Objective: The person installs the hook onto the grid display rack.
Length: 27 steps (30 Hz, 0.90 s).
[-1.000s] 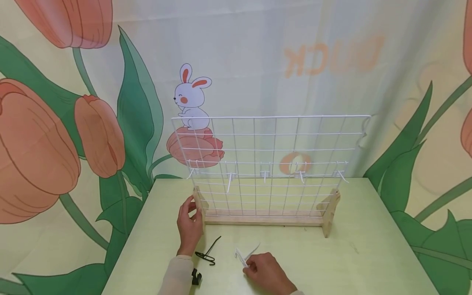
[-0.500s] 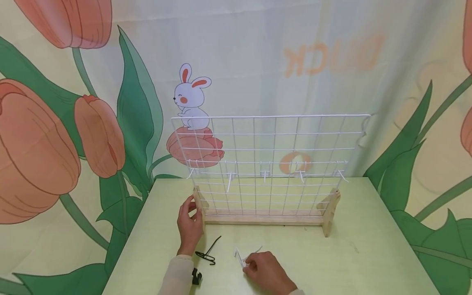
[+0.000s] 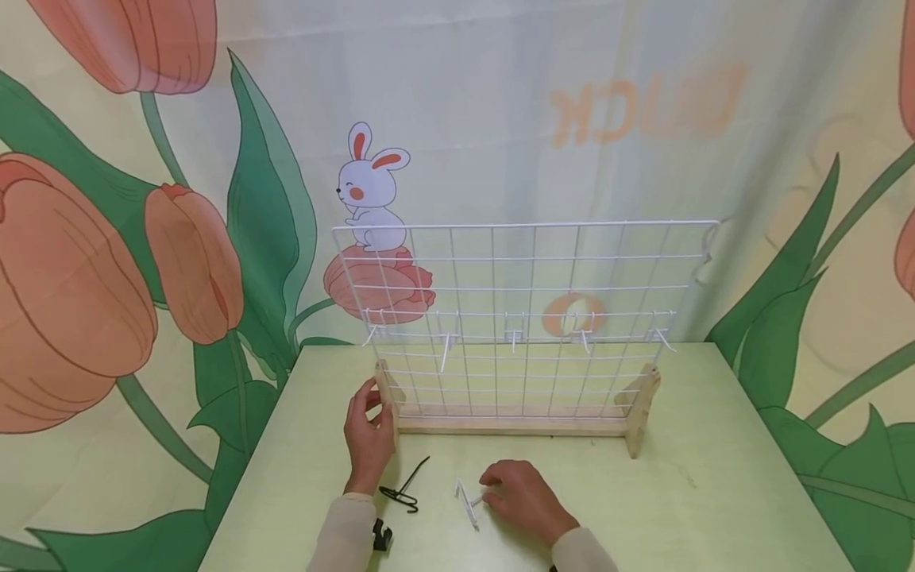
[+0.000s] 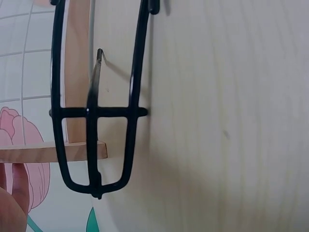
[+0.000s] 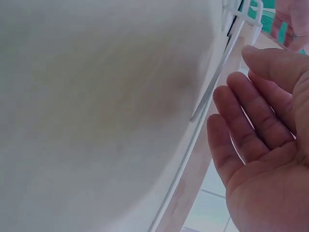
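My left hand (image 3: 368,435) holds the left end of the wooden stand (image 3: 515,427), which bears an upright white wire grid (image 3: 515,258). In the left wrist view only its fingers (image 4: 19,188) show, at the wood. A white wire hook (image 3: 467,506) lies on the table, its prong pointing toward my right hand (image 3: 525,496). That hand has loosely bent fingers; the right wrist view shows the palm bare and the thumb close beside the white hook (image 5: 241,21). Near my left wrist lies a black wire hook (image 3: 400,498), large in the left wrist view.
Several white hooks (image 3: 445,349) hang in a row across the grid. A small black clip-like piece (image 3: 383,535) sits beside the left sleeve. Behind the table (image 3: 715,492) hangs a curtain (image 3: 486,103) printed with tulips and a rabbit.
My right hand has let go of the white hook and shifted slightly up and to the right. The hook stays on the table. My left hand keeps its place.
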Tool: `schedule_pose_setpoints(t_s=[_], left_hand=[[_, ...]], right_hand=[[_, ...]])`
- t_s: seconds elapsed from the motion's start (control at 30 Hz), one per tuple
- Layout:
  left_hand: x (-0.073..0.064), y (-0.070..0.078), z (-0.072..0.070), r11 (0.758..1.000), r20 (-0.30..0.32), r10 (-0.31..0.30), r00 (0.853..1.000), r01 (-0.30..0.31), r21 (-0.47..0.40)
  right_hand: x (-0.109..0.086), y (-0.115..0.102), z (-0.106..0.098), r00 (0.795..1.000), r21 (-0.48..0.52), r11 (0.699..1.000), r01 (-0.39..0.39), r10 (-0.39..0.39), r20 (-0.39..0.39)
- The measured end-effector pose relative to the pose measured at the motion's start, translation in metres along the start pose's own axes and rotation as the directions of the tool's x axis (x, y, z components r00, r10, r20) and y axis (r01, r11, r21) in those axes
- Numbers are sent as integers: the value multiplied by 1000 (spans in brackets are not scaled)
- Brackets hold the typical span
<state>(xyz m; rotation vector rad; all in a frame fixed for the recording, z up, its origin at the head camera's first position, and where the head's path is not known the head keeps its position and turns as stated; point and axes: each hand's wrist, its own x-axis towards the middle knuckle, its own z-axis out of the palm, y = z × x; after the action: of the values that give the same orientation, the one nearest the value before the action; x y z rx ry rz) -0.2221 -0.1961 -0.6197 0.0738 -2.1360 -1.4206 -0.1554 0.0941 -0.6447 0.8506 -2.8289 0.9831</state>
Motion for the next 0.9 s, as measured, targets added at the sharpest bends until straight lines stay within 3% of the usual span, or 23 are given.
schedule_pose_setpoints(t_s=[0.3, 0.63, 0.77, 0.9], left_hand=[[-1, -1, 1, 1000, -3, 7, 1000, -7, 7], [-1, -2, 0, 1000, 10, 4, 1000, -4, 18], [-1, -1, -1, 1000, 6, 6, 1000, -6, 19], [0, -1, -1, 1000, 9, 0, 1000, 0, 22]], right_hand=[[6, 7, 5, 994, -43, 999, -7, 11, 107], [1, 2, 3, 989, -127, 987, 99, -83, 123], [-1, 2, 2, 984, -104, 990, 91, -74, 159], [-3, 0, -1, 980, -18, 999, 29, -25, 196]])
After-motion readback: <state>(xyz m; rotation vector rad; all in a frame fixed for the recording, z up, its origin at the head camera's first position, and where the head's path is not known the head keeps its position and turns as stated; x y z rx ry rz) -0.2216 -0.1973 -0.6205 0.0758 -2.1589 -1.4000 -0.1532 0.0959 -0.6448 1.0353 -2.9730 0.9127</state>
